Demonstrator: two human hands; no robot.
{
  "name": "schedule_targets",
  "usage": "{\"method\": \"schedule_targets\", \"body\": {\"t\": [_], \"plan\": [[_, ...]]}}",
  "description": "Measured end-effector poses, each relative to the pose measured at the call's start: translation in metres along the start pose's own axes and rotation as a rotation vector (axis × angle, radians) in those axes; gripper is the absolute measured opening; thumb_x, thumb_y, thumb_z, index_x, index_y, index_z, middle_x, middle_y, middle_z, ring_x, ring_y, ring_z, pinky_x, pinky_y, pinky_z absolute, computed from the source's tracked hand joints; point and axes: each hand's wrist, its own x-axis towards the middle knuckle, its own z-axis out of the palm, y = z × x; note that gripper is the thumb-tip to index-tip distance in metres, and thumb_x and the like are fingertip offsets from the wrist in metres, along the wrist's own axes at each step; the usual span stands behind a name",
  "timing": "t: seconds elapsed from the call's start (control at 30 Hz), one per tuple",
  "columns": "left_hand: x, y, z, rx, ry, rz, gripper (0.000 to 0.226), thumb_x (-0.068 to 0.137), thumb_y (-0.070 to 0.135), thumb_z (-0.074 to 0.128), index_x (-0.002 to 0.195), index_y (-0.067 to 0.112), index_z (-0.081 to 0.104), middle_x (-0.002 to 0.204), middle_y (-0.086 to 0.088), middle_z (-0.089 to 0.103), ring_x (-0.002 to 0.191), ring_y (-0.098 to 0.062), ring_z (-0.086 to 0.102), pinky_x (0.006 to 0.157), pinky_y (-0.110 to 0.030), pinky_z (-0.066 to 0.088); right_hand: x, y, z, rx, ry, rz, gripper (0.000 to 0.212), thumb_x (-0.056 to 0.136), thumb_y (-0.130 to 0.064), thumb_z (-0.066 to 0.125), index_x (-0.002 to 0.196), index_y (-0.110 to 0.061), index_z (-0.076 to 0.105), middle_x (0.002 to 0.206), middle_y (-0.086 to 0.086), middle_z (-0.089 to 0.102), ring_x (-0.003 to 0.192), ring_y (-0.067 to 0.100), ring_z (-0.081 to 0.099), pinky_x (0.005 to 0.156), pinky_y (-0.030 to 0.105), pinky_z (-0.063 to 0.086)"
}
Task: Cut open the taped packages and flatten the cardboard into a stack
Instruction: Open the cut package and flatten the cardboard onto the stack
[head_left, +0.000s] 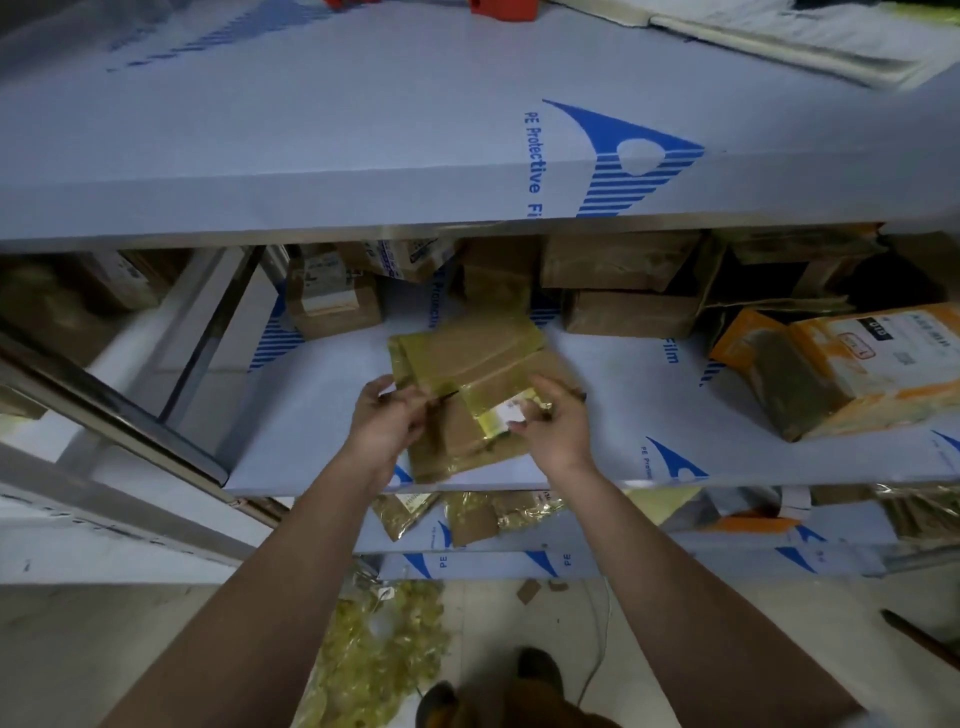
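Left hand (387, 421): your fingers curl round a thin dark blade (441, 397) over the taped package (467, 353).
Right hand (553, 423): you pinch its white label (506, 414).

Storeroom or parcel-handling area. Evidence: tiered metal shelving (467, 208) under blue-printed white protective film, brown taped cardboard parcels (623, 291) stacked at rear, orange-and-white labelled courier bag (852, 364), yellowish tape scraps (384, 654) on tiled floor (675, 623).

Red objects (501, 10) sit at the far edge of the film-covered top shelf (363, 130). Shoes (540, 670) stand on the near floor (104, 623), beside a white cable (597, 660).
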Motion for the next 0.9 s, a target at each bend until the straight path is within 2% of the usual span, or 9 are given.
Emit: {"method": "schedule_targets", "body": {"t": [0.07,0.13,0.23,0.3,0.47,0.57,0.7,0.8,0.9], "plan": [[0.004,-0.012,0.009,0.249,0.013,0.031,0.051,0.09,0.014,0.07,0.135,0.015,0.044,0.117,0.0,0.059,0.11,-0.019,0.056,0.097,-0.031,0.045,0.001,0.009,0.011,-0.032,-0.072,0.128,0.053,0.09,0.018,0.056,0.139,-0.001,0.049,0.102,0.005,0.057,0.099,0.02,0.061,0.078,0.022,0.057],[0.009,-0.023,0.012,0.432,0.002,0.12,0.045,0.091,0.014,0.068,0.132,0.012,0.049,0.12,0.0,0.056,0.108,-0.017,0.053,0.093,-0.025,0.041,0.002,0.022,0.015,-0.252,-0.144,0.139,0.054,0.095,0.008,0.054,0.146,-0.009,0.044,0.114,0.004,0.058,0.103,0.028,0.065,0.085,0.038,0.058],[0.022,-0.033,0.01,0.778,0.152,0.167,0.047,0.093,0.027,0.065,0.136,0.022,0.047,0.13,-0.009,0.047,0.12,-0.033,0.047,0.097,-0.032,0.038,0.006,0.023,0.008,-0.6,-0.265,0.108,0.051,0.099,-0.006,0.05,0.147,-0.023,0.044,0.12,0.0,0.059,0.082,0.024,0.068,0.081,0.042,0.06],[0.028,-0.035,0.007,0.911,0.227,0.069,0.048,0.093,0.036,0.062,0.137,0.031,0.043,0.136,-0.016,0.034,0.123,-0.042,0.037,0.096,-0.036,0.034,0.011,0.013,0.004,-0.882,-0.32,0.02,0.047,0.098,-0.016,0.05,0.144,-0.028,0.049,0.125,0.0,0.062,0.098,0.027,0.069,0.088,0.044,0.057],[0.041,-0.047,0.007,0.572,0.263,0.008,0.056,0.082,0.022,0.077,0.124,0.004,0.045,0.12,-0.014,0.057,0.112,-0.033,0.057,0.095,-0.038,0.047,0.028,0.003,-0.005,-1.224,-0.369,-0.112,0.04,0.1,-0.03,0.047,0.138,-0.039,0.053,0.145,0.007,0.043,0.136,0.034,0.035,0.113,0.047,0.035],[0.04,-0.048,0.01,0.491,0.291,0.032,0.04,0.083,0.015,0.076,0.106,0.011,0.044,0.1,-0.003,0.055,0.097,-0.022,0.055,0.08,-0.028,0.043,0.025,0.014,-0.011,-1.301,-0.348,-0.156,0.044,0.099,-0.033,0.05,0.141,-0.046,0.046,0.149,0.005,0.024,0.14,0.039,0.014,0.121,0.05,0.013],[0.039,-0.043,-0.003,0.51,0.35,0.142,0.054,0.086,0.012,0.071,0.13,0.009,0.039,0.105,-0.006,0.055,0.092,-0.021,0.053,0.075,-0.028,0.041,0.017,0.036,-0.005,-1.094,-0.35,-0.351,0.051,0.096,-0.018,0.055,0.144,-0.035,0.048,0.146,0.011,0.032,0.138,0.034,0.029,0.12,0.041,0.021],[0.039,-0.034,-0.032,0.547,0.452,0.212,0.053,0.085,0.013,0.07,0.13,0.009,0.042,0.1,-0.007,0.055,0.094,-0.026,0.056,0.076,-0.033,0.045,0.01,0.041,0.012,-0.997,-0.454,-0.423,0.051,0.095,-0.006,0.054,0.144,-0.02,0.05,0.15,0.01,0.032,0.139,0.028,0.034,0.118,0.024,0.021],[0.041,-0.022,-0.068,0.547,0.561,0.244,0.053,0.082,0.013,0.074,0.126,0.007,0.046,0.108,-0.013,0.059,0.105,-0.029,0.057,0.081,-0.033,0.043,0.006,0.039,0.034,-1.089,-0.532,-0.525,0.052,0.096,-0.012,0.056,0.146,-0.02,0.046,0.159,0.005,0.028,0.143,0.027,0.029,0.12,0.027,0.012]]}}
